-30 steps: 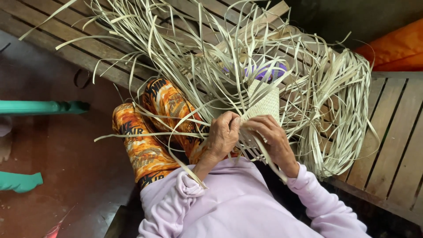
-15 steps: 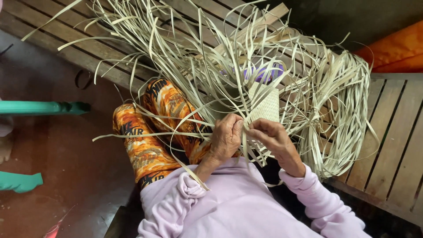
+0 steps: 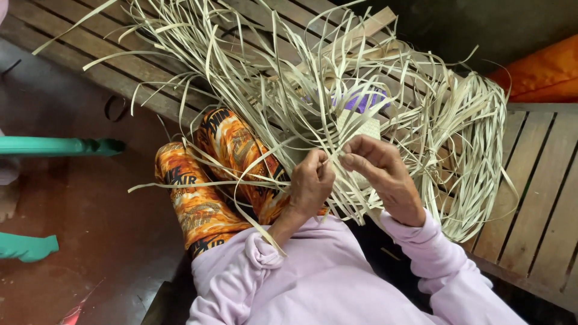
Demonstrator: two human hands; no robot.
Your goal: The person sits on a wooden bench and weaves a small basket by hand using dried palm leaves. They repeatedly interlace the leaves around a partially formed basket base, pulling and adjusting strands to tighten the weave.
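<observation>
We find the woven panel (image 3: 360, 127) at centre frame, a small pale rectangle of plaited strips, standing just above the two hands and touching the right one. Its long axis runs roughly up the frame, tilted slightly to the right. Loose strips (image 3: 253, 90) fan out from it toward the upper left, and a looped bundle (image 3: 475, 150) curves down the right side.

The right hand (image 3: 385, 177) lies directly below the panel, fingers curled and pinched on one strip at the panel's lower edge. The left hand (image 3: 310, 183) sits just left of it, closed around several strips that run up toward the panel. The two hands nearly touch at the fingertips. We judge the right hand the nearer to the panel; the working strip runs from that pinch up and leftward.

A purple object (image 3: 364, 99) shows behind the panel, mostly hidden by strips; we cannot tell its kind. No packages, labels or signs appear on the work itself. The orange patterned trousers (image 3: 211, 180) carry dark lettering, lower left of centre. A slatted wooden bench (image 3: 542, 204) lies under everything. A green bar (image 3: 54, 146) crosses the left edge, and orange cloth (image 3: 542, 72) sits upper right.
</observation>
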